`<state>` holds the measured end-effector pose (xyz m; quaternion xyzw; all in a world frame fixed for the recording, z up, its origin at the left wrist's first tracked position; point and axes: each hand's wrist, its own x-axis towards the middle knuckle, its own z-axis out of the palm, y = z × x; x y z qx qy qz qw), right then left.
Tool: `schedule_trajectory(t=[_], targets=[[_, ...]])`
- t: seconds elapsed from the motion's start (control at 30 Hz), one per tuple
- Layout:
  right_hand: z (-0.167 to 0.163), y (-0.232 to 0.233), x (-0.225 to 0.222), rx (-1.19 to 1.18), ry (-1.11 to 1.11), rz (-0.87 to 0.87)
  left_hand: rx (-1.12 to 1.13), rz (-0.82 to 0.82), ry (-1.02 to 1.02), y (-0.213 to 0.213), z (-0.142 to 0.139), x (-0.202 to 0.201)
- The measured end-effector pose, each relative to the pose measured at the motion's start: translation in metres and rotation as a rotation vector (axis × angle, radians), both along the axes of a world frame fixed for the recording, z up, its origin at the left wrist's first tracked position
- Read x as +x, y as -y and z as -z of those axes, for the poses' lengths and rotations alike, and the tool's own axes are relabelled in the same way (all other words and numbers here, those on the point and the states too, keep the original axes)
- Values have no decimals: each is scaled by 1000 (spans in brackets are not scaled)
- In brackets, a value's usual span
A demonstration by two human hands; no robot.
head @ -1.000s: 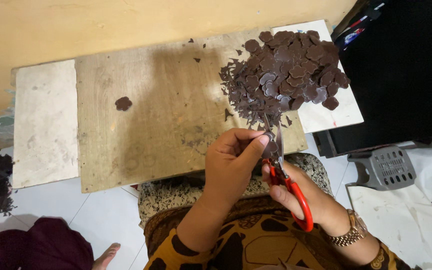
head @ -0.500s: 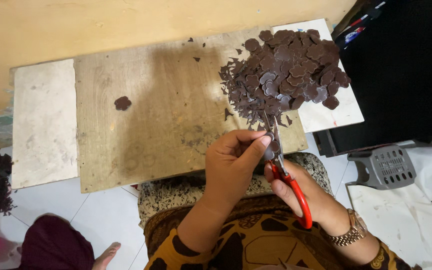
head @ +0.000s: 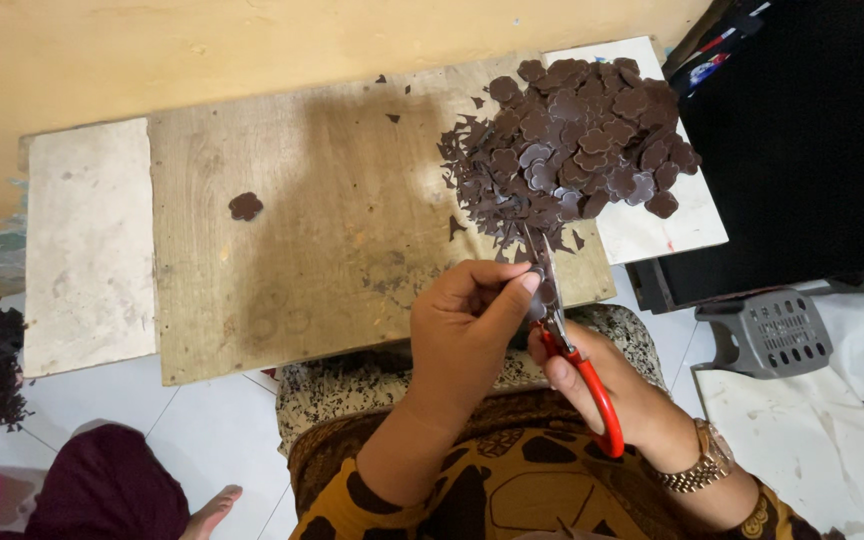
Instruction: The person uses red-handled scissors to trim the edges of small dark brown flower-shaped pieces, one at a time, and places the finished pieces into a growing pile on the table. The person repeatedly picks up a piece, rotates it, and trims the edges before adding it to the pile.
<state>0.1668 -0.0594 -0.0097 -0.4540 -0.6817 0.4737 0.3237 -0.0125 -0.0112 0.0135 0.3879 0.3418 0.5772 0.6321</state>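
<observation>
Mid-cut: left hand (head: 467,325) pinches small dark brown flower-shaped piece (head: 546,293) at frame centre; right hand (head: 592,385) grips red-handled scissors (head: 574,350), blades near-closed; next snip needs piece turned, I judge

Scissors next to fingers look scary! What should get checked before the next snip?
1. Fingertips away from the blades: not ok. The left hand pinches a small dark piece right beside the blades of the scissors.
2. Firm hold on the red handles: ok. The right hand wraps them.
3. Blades open or closed: cannot tell, they are too thin to see.
4. Room on the wooden board: ok. The middle is bare, apart from one stray piece.
5. Pile of cut pieces clear of the blades: not ok. Its edge reaches the blade tips.
</observation>
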Motion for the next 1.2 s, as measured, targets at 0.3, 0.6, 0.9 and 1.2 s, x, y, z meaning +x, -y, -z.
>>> schedule_trajectory(t=[0.3, 0.6, 0.9, 1.2], targets=[[3, 2, -6, -14, 4, 46, 5, 1, 103, -3, 5, 3], [-7, -2, -4, -134, -83, -48, -39, 160, 77, -10, -3, -12], [-9, -3, 8, -124, -65, -152, -148, 193, -88, -14, -16, -28], [3, -2, 14, -111, -17, -148, -131, 177, -180, -14, -18, -25]])
